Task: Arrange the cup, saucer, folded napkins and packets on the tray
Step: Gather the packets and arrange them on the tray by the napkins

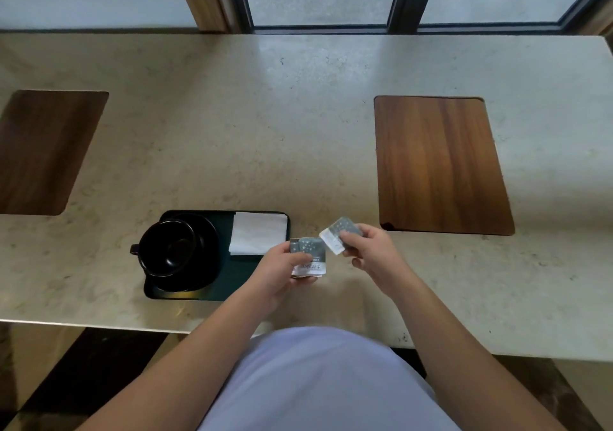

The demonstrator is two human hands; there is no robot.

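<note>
Head view. Dark tray (252, 284) on pale stone worktop (298, 115), near front edge. Black cup (167, 246) upright on black saucer (204, 264), left part of tray, handle pointing left past tray edge. White folded napkins (257, 233) flat at tray's far right corner, just beside saucer, not touching it.

Left hand (282, 273) above tray's right end, fingers (292, 248) closed round a small stack of grey-and-white packets (308, 258); stack held clear of tray, thumb on top face. Count of packets in stack: cannot tell.

Right hand (368, 248) just right of tray, above bare worktop, fingers pinched on one single packet (338, 233), tilted, white end toward left hand. The two hands near each other, packets apart, not touching.

Two wooden insets (441, 165) flush in worktop, one far right, one far left, well apart from tray. Window frame beyond far edge.
</note>
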